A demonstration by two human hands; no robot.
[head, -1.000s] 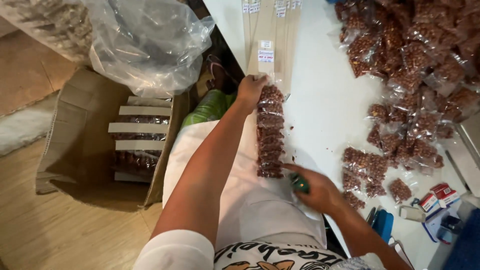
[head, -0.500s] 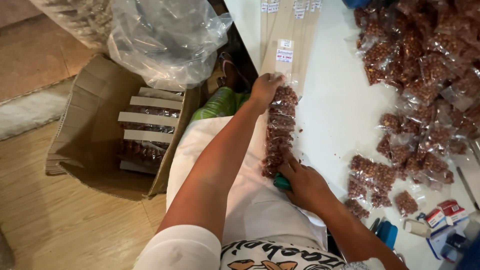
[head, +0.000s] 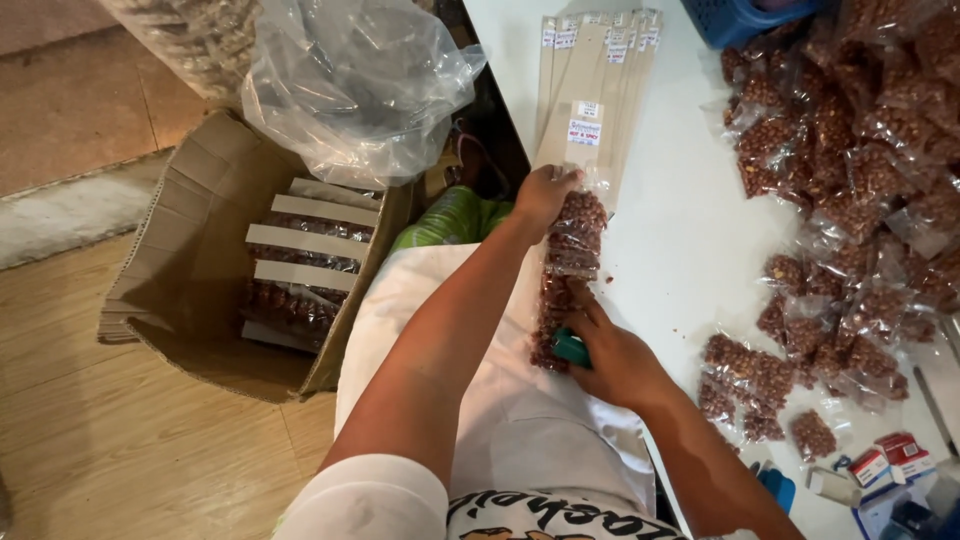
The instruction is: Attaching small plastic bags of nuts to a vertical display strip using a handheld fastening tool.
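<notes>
My left hand [head: 543,196] pinches the upper end of a long card strip [head: 568,262] hung with small clear packets of brown nuts, at the near edge of the white table [head: 680,230]. My right hand [head: 612,355] presses on the strip's lower end and grips a small green tool [head: 571,348], probably a stapler. Several bare cardboard strips [head: 597,70] with labels lie fanned on the table just beyond the left hand.
A heap of small nut packets [head: 860,180] covers the table's right side. An open cardboard box [head: 190,260] with finished strips stands on the wooden floor at left, a big clear plastic bag [head: 350,80] behind it. Small boxes [head: 885,465] sit at the lower right, a blue basket [head: 745,18] at the top.
The view has shifted slightly. Both hands stay on the packet strip, and my right hand has moved up along its lower end with the green tool.
</notes>
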